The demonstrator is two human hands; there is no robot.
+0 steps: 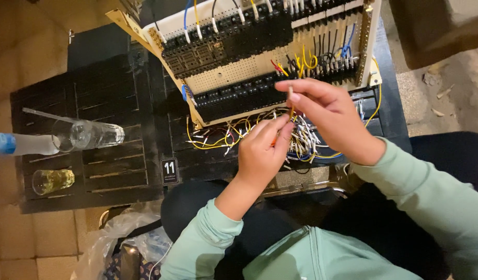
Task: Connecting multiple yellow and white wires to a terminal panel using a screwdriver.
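Item: your left hand [262, 150] and right hand [324, 111], both pinching one yellow wire [291, 110] above the loose wires [234, 136], before the board [259, 52].

Both hands [301, 129] pinch yellow wire [291, 109] before wired panel [259, 57].

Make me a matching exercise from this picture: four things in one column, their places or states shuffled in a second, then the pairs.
Things:
1. wire
2. tall glass
3. short glass
4. board

Places or states:
A. holds yellowish liquid, near the table's left edge
B. pinched between both hands
C. propped at the table's far side, rows of black sockets
D. clear, with a straw, beside a bottle

Pairs: 1-B, 2-D, 3-A, 4-C. The left hand and right hand work above a pile of loose wires.
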